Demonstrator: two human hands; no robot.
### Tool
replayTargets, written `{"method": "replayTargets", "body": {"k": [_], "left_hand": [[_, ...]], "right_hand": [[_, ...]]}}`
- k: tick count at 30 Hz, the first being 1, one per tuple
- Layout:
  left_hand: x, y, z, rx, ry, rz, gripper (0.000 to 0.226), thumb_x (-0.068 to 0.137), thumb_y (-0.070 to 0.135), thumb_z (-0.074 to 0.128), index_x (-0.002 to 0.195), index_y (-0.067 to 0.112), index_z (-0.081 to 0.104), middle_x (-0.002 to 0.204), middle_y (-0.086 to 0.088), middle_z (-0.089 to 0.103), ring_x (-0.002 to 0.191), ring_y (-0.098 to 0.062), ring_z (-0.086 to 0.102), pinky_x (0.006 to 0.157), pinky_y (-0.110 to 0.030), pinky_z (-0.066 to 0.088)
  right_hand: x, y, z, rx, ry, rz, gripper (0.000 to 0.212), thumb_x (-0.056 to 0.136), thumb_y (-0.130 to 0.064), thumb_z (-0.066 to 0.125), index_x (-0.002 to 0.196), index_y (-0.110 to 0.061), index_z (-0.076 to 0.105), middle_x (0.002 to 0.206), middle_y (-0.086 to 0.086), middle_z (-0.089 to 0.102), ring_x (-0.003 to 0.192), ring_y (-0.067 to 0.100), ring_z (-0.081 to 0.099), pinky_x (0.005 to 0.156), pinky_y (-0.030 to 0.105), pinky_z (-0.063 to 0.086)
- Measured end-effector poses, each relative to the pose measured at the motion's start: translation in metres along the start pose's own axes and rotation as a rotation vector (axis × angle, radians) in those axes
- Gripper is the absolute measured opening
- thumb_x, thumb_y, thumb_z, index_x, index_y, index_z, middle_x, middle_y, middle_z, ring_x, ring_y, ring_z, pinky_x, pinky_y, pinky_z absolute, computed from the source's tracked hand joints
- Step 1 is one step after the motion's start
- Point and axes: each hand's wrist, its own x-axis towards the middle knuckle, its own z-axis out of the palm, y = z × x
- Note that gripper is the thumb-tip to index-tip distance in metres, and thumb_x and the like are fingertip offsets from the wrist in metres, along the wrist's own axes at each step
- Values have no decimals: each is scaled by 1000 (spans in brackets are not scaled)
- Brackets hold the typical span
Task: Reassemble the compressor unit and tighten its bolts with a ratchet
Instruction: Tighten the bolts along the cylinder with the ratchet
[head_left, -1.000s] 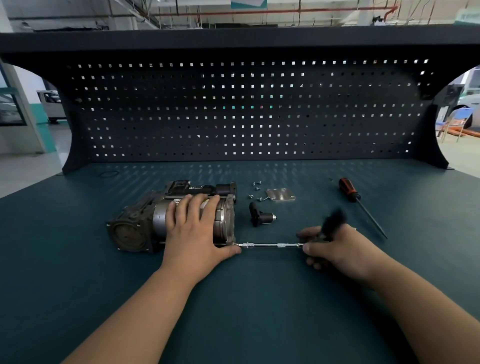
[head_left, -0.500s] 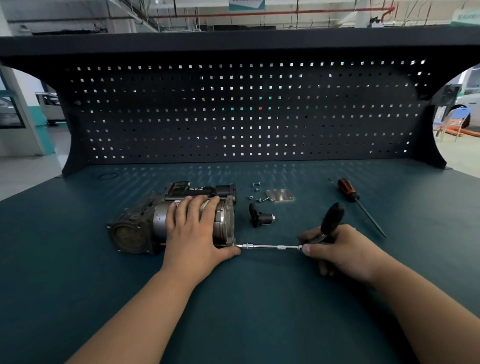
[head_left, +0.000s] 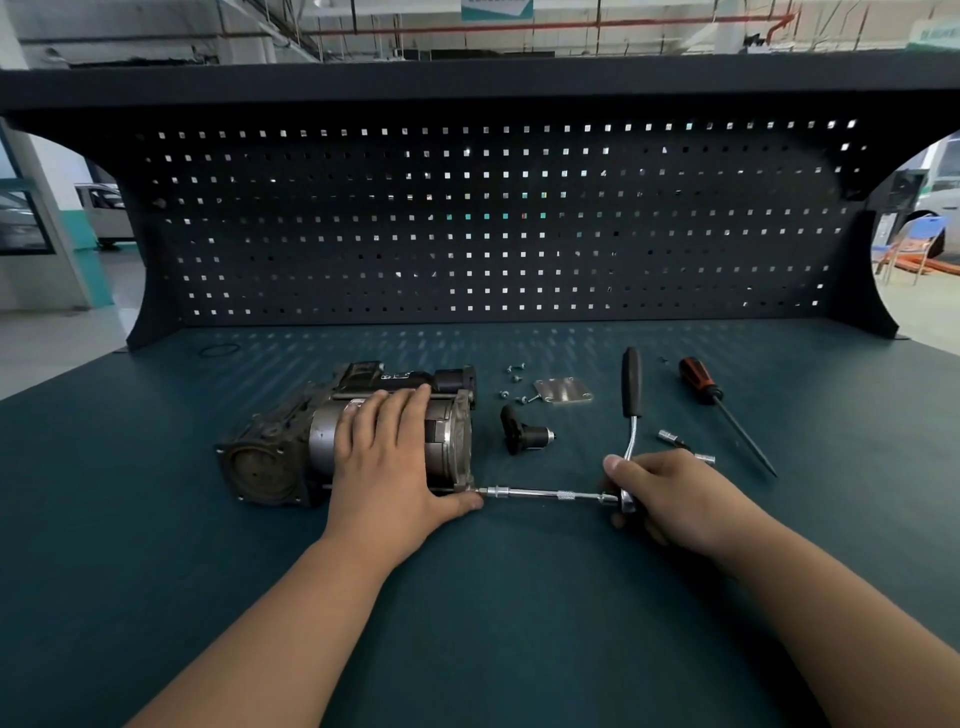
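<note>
As right hand (head_left: 675, 493) curls round ratchet (head_left: 631, 387), hiding its head, left hand (head_left: 387, 467) lies flat-fingered over compressor (head_left: 270, 457), covering its barrel.

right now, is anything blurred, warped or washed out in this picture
Head view: sharp all over, no motion blur on the ratchet; the wide lens bows the shelf and pegboard; daylight in the opening at far right is washed out.

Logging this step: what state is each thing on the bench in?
compressor unit: on its side, pressed down by left hand.
ratchet: gripped by right hand, extension tip against compressor's end.
screwdriver: lying unused.
metal plate: off, loose.
screws: loose beside plate.
black fitting: lying loose.
</note>
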Motion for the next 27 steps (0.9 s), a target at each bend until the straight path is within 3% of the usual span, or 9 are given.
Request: {"method": "replayTargets", "body": {"k": [3,5,8,12,15,18,20,23,27], "left_hand": [[0,-1,-1,-27,13,-19,126,51,84,59,151,17,21,151,-1,32,136,-17,11,110,-31,-2],[1,-2,-2,-59,11,-33,126,50,83,61,150,19,22,150,1,31,135,-16,11,111,-31,2],[1,-1,-3,-93,-1,-51,127,49,80,66,151,21,17,152,2,23,136,-16,8,114,-34,6],[-1,1,-5,-97,-43,-89,130,49,82,64,151,26,6,155,4,13,140,-16,-5,113,-35,-6],[-1,2,-8,-84,-40,-132,134,46,86,61,150,28,1,156,2,11,141,-17,-10,105,-28,-26],[-1,2,-8,-95,-26,-151,139,44,87,61,149,29,-9,157,-1,8,142,-17,-13,98,-24,-36],[-1,1,-7,-96,-15,-159,139,44,88,60,150,27,-6,157,-1,12,143,-18,-6,103,-25,-30],[-2,-1,-7,-37,-5,-155,135,44,92,52,151,21,9,154,-2,22,142,-20,5,109,-31,-13],[-2,-1,-7,16,-3,-127,129,45,94,39,149,20,19,152,0,24,140,-21,5,107,-32,-13]], "right_hand": [[-3,4,-3,39,-35,-104,28,94,-32,60,74,-13,66,51,-2,62,43,11,51,45,17,42],[-5,6,-6,85,-85,-156,3,89,-19,68,89,-21,71,57,-8,65,51,7,58,53,19,49],[-6,10,-12,-103,-75,-296,29,85,-17,73,106,-35,67,94,-14,70,84,-2,64,79,9,45],[-9,8,-16,-176,-83,-367,39,86,-13,72,121,-28,64,113,-10,63,104,-2,58,83,-1,35],[-8,9,-14,-94,-77,-353,35,84,-11,74,111,-31,67,106,-11,68,97,0,63,83,4,40],[-7,8,-11,78,-62,-261,25,82,-12,76,97,-31,70,75,-9,72,69,4,66,68,14,49],[-5,9,-9,115,-66,-225,15,83,-17,75,95,-26,71,60,-7,67,55,8,62,56,16,47],[-3,10,-12,63,-69,-203,6,84,-30,72,89,-27,73,58,-6,67,50,11,59,56,19,44],[-1,5,-7,-13,-31,-81,39,89,-49,57,65,-18,64,65,6,71,41,14,49,44,18,37]]}}
